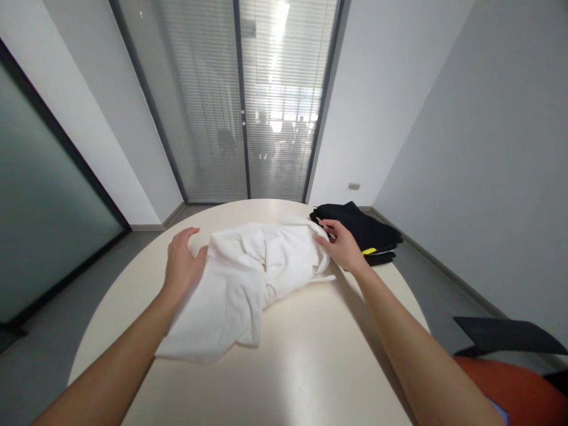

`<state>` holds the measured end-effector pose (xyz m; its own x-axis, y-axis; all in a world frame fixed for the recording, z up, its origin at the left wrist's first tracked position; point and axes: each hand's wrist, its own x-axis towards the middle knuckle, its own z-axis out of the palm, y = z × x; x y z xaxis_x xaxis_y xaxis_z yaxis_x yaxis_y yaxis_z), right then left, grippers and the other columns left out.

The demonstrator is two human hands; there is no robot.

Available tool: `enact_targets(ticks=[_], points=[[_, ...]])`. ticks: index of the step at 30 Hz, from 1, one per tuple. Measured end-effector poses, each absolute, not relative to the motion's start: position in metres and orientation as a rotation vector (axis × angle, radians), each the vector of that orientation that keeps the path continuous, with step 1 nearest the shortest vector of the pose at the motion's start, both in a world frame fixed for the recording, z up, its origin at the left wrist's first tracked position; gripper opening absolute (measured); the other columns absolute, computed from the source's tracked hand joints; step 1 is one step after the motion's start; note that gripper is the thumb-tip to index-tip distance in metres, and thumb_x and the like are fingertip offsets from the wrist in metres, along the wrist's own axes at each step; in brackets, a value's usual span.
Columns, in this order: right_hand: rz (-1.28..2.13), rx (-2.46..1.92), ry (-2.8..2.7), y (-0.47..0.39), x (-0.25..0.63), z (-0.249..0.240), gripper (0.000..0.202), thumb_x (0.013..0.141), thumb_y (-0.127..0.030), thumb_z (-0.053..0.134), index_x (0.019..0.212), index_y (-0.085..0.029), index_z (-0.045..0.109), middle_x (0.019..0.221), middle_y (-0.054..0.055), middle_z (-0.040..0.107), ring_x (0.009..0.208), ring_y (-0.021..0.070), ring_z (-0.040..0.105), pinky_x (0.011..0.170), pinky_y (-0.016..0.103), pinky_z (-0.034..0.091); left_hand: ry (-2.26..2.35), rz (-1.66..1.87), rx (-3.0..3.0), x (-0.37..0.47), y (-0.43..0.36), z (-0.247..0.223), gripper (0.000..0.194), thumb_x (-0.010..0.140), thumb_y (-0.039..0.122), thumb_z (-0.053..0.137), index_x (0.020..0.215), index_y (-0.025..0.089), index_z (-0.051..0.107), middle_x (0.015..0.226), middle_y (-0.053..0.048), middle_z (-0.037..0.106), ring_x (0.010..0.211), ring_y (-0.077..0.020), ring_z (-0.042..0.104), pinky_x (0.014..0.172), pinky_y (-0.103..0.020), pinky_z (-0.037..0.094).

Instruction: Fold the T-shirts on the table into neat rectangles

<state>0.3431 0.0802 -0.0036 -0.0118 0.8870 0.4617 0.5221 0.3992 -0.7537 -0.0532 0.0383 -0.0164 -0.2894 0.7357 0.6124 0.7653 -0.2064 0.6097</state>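
The cloth (231, 284) lies rumpled on the table (306, 361), the left hand (184, 260) open at one edge; whether the right hand (341, 245) grips the other is unclear. Light, even tension should smooth it.

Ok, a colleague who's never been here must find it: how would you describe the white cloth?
Start at the pale, round-edged table before the glass panels. The white cloth lies rumpled across it, between the left hand and the right hand. It is white and loosely spread, unlike the compact black stack beside the right hand.
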Motion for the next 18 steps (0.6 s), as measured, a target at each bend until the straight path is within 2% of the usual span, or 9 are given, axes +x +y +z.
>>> enact_targets(ticks=[2, 5, 7, 9, 11, 13, 15, 18], points=[[0.280, -1.353, -1.759, 0.078, 0.341, -0.004, 0.037, 0.079, -0.045, 0.068, 0.107, -0.021, 0.062, 0.121, 0.011, 0.061, 0.110, 0.0262, 0.059, 0.089, 0.038, 0.050, -1.962, -1.470, -1.847, -0.045, 0.030, -0.009, 0.037, 0.081, 0.035, 0.062, 0.116, 0.023, 0.059, 0.115, -0.009, 0.065, 0.100, -0.0255, 0.063, 0.094, -0.042, 0.048], [0.232, -1.637, -1.913, 0.066, 0.341, 0.003, 0.037, 0.080, -0.057, 0.065, 0.089, -0.021, 0.063, 0.096, 0.008, 0.066, 0.085, 0.0235, 0.063, 0.076, 0.035, 0.049, -2.086, -1.309, -2.166, -0.020, 0.007, 0.006, 0.039, 0.084, 0.051, 0.059, 0.114, 0.026, 0.057, 0.088, -0.001, 0.068, 0.072, -0.0199, 0.064, 0.070, -0.033, 0.050], [0.381, -1.791, -2.017, 0.058, 0.343, 0.008, 0.043, 0.079, -0.064, 0.065, 0.086, -0.021, 0.064, 0.085, 0.007, 0.068, 0.074, 0.0217, 0.063, 0.069, 0.033, 0.048, -2.068, -1.021, -2.420, -0.001, -0.010, 0.012, 0.044, 0.078, 0.058, 0.066, 0.111, 0.029, 0.060, 0.087, 0.001, 0.069, 0.071, -0.0209, 0.065, 0.068, -0.033, 0.049], [0.556, -1.805, -2.105, 0.052, 0.345, 0.012, 0.045, 0.076, -0.063, 0.069, 0.093, -0.021, 0.066, 0.086, 0.007, 0.070, 0.072, 0.0212, 0.064, 0.068, 0.031, 0.048, -1.927, -0.868, -2.607, 0.012, -0.022, 0.011, 0.057, 0.068, 0.061, 0.074, 0.115, 0.031, 0.062, 0.100, -0.002, 0.072, 0.083, -0.0264, 0.068, 0.073, -0.036, 0.050], [0.695, -1.737, -2.153, 0.048, 0.346, 0.013, 0.048, 0.072, -0.057, 0.075, 0.105, -0.022, 0.067, 0.091, 0.007, 0.070, 0.072, 0.0204, 0.065, 0.069, 0.031, 0.050, -1.783, -0.849, -2.743, 0.020, -0.028, 0.007, 0.065, 0.063, 0.061, 0.078, 0.120, 0.033, 0.064, 0.115, -0.005, 0.071, 0.099, -0.0332, 0.067, 0.078, -0.040, 0.051], [0.835, -1.681, -2.139, 0.047, 0.345, 0.013, 0.054, 0.070, -0.048, 0.079, 0.117, -0.024, 0.065, 0.096, 0.007, 0.070, 0.068, 0.0185, 0.065, 0.066, 0.030, 0.051, -1.718, -0.941, -2.786, 0.023, -0.030, 0.001, 0.060, 0.065, 0.055, 0.079, 0.120, 0.034, 0.067, 0.120, -0.006, 0.070, 0.103, -0.0368, 0.067, 0.080, -0.043, 0.053], [0.956, -1.676, -2.083, 0.046, 0.341, 0.012, 0.057, 0.071, -0.035, 0.078, 0.124, -0.026, 0.061, 0.096, 0.005, 0.069, 0.060, 0.0163, 0.063, 0.057, 0.028, 0.049, -1.752, -0.942, -2.762, 0.025, -0.029, -0.002, 0.047, 0.072, 0.048, 0.074, 0.117, 0.036, 0.070, 0.114, -0.005, 0.073, 0.097, -0.0362, 0.069, 0.079, -0.044, 0.053], [0.936, -1.697, -2.033, 0.049, 0.338, 0.010, 0.044, 0.072, -0.020, 0.068, 0.116, -0.024, 0.062, 0.079, 0.000, 0.066, 0.052, 0.0141, 0.060, 0.050, 0.025, 0.044, -1.870, -0.684, -2.675, 0.024, -0.027, 0.002, 0.031, 0.084, 0.039, 0.059, 0.110, 0.035, 0.074, 0.100, -0.004, 0.077, 0.087, -0.0334, 0.070, 0.077, -0.043, 0.052]])
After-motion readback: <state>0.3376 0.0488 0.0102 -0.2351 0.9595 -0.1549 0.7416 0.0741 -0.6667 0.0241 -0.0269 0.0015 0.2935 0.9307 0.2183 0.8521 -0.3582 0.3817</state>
